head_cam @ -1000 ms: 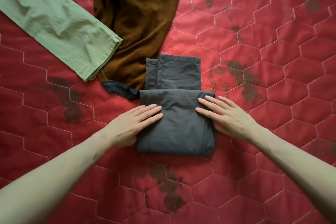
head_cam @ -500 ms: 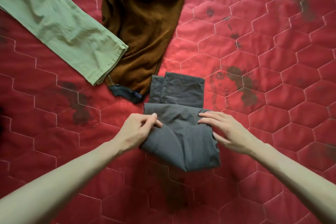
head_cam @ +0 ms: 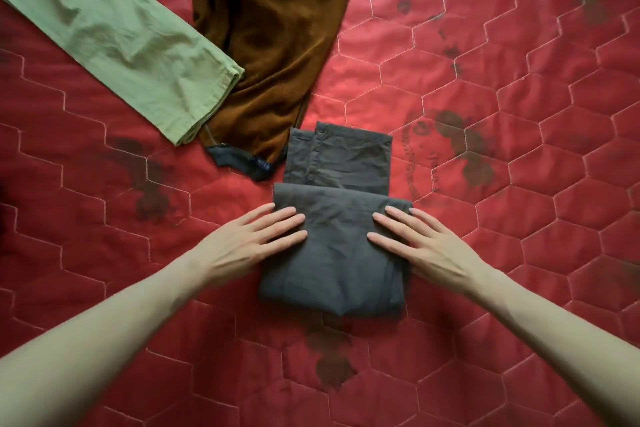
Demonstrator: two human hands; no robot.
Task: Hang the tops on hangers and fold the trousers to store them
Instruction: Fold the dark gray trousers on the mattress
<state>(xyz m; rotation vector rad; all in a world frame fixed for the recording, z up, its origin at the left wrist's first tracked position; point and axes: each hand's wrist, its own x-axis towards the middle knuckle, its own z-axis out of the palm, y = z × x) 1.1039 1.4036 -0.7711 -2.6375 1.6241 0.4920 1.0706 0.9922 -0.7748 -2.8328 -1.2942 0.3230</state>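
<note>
Grey trousers (head_cam: pixel 334 246) folded, lying mid red quilt (head_cam: pixel 485 184). Left hand (head_cam: pixel 242 246) and right hand (head_cam: pixel 426 246) press flat on its sides, fingers straight, slightly apart. Brown top (head_cam: pixel 273 45), green trousers (head_cam: pixel 114 38) lie beyond.

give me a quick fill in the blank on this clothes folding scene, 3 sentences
1. Both hands, left hand and right hand, press flat on the folded dark ____ trousers.
2. The light green trouser leg partly overlaps the ____ velvety garment.
3. Everything lies on a quilted ____ bedspread stitched in hexagons.

Missing words: grey; brown; red
</note>
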